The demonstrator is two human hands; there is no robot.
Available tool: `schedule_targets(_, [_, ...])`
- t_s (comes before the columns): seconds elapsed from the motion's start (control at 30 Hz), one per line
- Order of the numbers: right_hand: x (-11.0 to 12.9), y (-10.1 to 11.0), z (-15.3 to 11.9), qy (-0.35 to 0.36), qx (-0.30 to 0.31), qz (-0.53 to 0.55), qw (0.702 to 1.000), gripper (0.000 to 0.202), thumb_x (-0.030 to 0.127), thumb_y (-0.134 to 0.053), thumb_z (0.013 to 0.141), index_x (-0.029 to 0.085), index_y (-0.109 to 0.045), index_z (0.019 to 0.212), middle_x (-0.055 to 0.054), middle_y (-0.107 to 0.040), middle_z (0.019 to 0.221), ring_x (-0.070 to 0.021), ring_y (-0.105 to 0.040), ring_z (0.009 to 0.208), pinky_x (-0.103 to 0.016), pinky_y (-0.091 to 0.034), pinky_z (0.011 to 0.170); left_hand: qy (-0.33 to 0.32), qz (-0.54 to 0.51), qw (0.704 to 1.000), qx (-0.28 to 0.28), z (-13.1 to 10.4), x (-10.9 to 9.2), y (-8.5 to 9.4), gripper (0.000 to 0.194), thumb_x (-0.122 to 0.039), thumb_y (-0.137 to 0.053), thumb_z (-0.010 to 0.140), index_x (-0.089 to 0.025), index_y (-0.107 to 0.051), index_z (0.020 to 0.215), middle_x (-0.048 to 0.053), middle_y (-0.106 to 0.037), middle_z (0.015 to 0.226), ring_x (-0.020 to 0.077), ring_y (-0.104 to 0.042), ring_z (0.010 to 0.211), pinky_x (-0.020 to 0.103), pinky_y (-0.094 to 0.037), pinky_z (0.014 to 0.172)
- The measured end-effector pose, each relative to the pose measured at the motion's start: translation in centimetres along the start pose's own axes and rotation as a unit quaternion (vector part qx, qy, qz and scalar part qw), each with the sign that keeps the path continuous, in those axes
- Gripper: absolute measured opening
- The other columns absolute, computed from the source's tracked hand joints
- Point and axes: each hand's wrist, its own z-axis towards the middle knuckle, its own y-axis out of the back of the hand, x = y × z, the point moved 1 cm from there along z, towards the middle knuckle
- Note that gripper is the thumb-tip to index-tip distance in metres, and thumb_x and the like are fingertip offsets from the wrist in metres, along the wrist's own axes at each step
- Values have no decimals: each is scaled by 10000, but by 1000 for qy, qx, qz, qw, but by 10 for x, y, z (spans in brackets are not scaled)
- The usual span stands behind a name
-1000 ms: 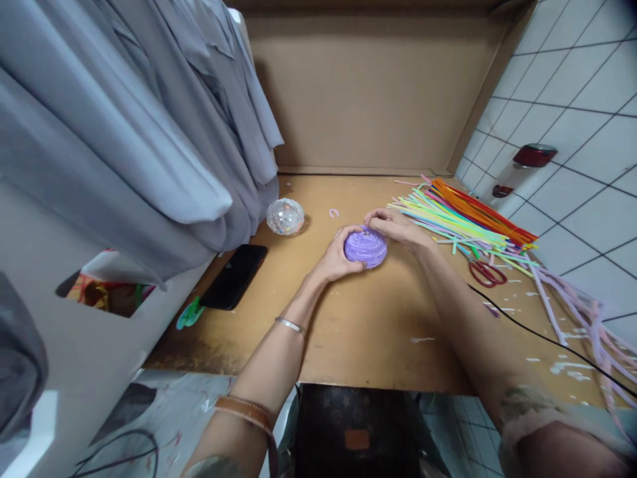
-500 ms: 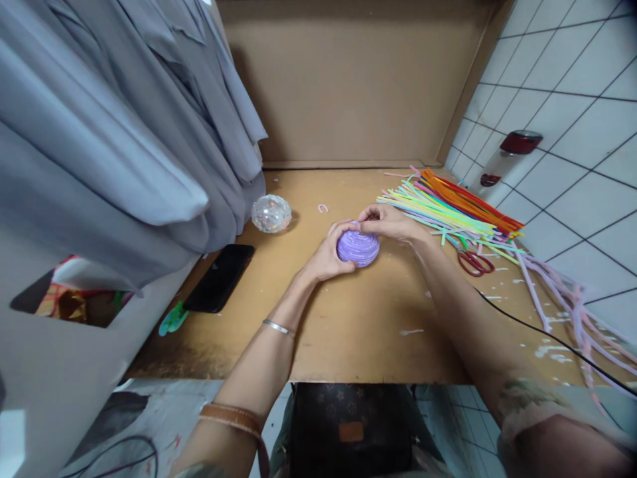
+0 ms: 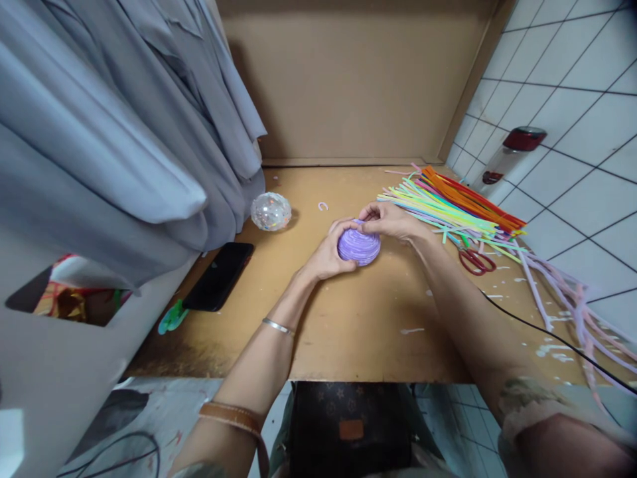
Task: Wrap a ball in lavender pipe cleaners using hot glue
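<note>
Black phone (image 3: 219, 275) and clear ball (image 3: 271, 211) on bench (image 3: 358, 332), left of the fingers of the left hand (image 3: 332, 255), which are clamped round the purple ball's (image 3: 359, 248) side. Ball lies between these and the right hand's (image 3: 391, 221) fingers, bent at its top; whether pinching, cannot tell. Coloured pipe cleaners (image 3: 448, 211), red-handled scissors (image 3: 478, 259): right of those fingers

On your left hangs a grey cloth curtain (image 3: 144, 126). On the brown wooden tabletop (image 3: 358, 332) you have a black rectangular phone (image 3: 219, 277), with a small green object (image 3: 172, 317) just beside it. A plain brown panel (image 3: 348, 86) rises ahead of you. To your right, a clear container (image 3: 500, 164) with a dark red lid (image 3: 525, 138) stands before the white tiled wall (image 3: 592, 179), and a thin black cable (image 3: 547, 329) crosses the tabletop. Below the near edge sits a dark patterned bag (image 3: 318, 435) with a tan patch (image 3: 351, 429).
</note>
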Motion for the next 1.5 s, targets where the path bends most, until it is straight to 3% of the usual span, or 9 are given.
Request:
schedule_targets(0.27, [-1, 1, 1, -10, 2, 6, 1000, 240, 47, -758, 581, 167, -622, 738, 43, -618, 632, -80, -550, 591, -182, -419, 533, -3, -26, 1000, 0, 0, 0, -1, 711, -289, -753, 595, -239, -492, 1256, 116, -515, 1376, 335, -492, 1341, 521, -367, 1178])
schedule_targets(0.53, [0, 1, 0, -15, -11, -5, 1000, 232, 63, -755, 584, 168, -617, 737, 44, -611, 631, -80, -553, 595, -184, -430, 544, 45, -66, 997, 5, -2, 1, -2, 815, -286, -785, 577, -220, -417, 1301, 149, -497, 1443, 325, -515, 1347, 499, -407, 1154])
schedule_targets(0.8, [-1, 0, 0, -31, -16, 3, 999, 227, 52, -747, 603, 170, -597, 725, 45, -596, 617, -78, -535, 580, -183, -406, 518, 50, -19, 999, 8, -2, 4, 1, 829, -221, -783, 567, -243, -413, 1309, 168, -346, 1530, 383, -397, 1444, 574, -345, 1192])
schedule_targets(0.97, [0, -1, -1, -41, -21, 1, 999, 230, 37, -727, 619, 180, -583, 728, 47, -595, 635, -81, -544, 596, -178, -408, 519, 9, 21, 1000, -6, -2, 1, -1, 785, -239, -780, 594, -267, -431, 1297, 142, -380, 1480, 388, -330, 1474, 595, -307, 1216])
schedule_targets(1.13, [3, -3, -3, -51, -27, 11, 998, 247, 5, -712, 617, 180, -579, 732, 50, -592, 636, -82, -537, 576, -196, -417, 536, -4, 22, 1000, -5, -2, -1, -2, 728, -248, -737, 627, -262, -442, 1292, 125, -427, 1408, 370, -367, 1435, 587, -302, 1221])
schedule_targets(1.5, [-3, 0, 1, -40, -11, 47, 998, 300, 40, -808, 598, 179, -594, 756, 42, -594, 631, -87, -546, 595, -197, -438, 553, 32, 16, 999, 5, -1, -5, -1, 752, -215, -663, 589, -226, -420, 1300, 128, -416, 1411, 340, -406, 1393, 549, -305, 1216])
